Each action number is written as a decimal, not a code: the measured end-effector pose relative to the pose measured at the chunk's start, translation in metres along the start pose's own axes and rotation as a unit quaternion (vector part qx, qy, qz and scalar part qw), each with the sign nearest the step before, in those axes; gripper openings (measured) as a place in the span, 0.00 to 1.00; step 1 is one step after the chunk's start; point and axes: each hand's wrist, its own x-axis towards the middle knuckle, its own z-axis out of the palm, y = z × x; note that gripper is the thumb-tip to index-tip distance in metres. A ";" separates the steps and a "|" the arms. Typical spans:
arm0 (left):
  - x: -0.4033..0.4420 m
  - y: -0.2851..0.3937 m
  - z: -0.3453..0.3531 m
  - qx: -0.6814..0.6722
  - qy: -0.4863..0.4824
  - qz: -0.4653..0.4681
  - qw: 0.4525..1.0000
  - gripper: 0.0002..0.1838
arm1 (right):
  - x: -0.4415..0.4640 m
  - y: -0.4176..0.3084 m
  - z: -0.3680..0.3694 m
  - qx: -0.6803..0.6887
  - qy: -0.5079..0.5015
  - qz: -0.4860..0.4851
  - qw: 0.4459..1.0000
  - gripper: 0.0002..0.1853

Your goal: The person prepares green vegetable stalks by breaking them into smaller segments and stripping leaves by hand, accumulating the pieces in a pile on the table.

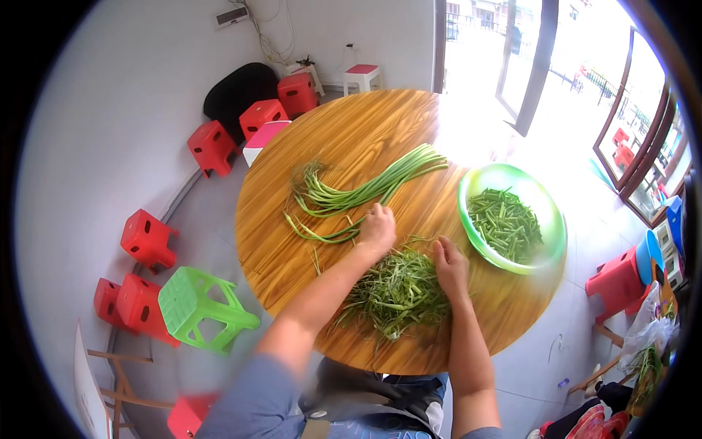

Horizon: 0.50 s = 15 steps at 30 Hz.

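Note:
A bundle of long garlic scapes [365,192] lies across the far middle of the wooden round table [278,190], thin curled tips to the left. My left hand [378,230] is at the near side of the bundle, its fingers closed around a garlic scape set apart from the rest; the fingertips are partly hidden. A heap of tangled green trimmings [398,293] sits right in front of me. Beside its right edge my right hand [451,267] is held with fingers stretched out and nothing visible in it. Cut scape pieces [504,223] fill part of a green-and-white basin [468,238] on the right.
Red stools [148,240] and a green stool [194,304] stand on the floor to the left. A glass door [523,62] is open at the back right. On the right are a red stool [618,282], a blue basin [649,256] and a plastic bag [651,325].

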 end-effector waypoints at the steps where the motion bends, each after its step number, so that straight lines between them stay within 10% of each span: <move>1: 0.002 -0.007 0.001 0.011 0.015 -0.009 1.000 0.13 | 0.000 0.000 0.000 0.000 -0.002 0.002 1.000 0.16; 15: 0.037 -0.024 -0.052 -0.116 -0.239 -0.026 0.964 0.24 | 0.000 0.003 0.000 -0.006 -0.004 -0.005 1.000 0.16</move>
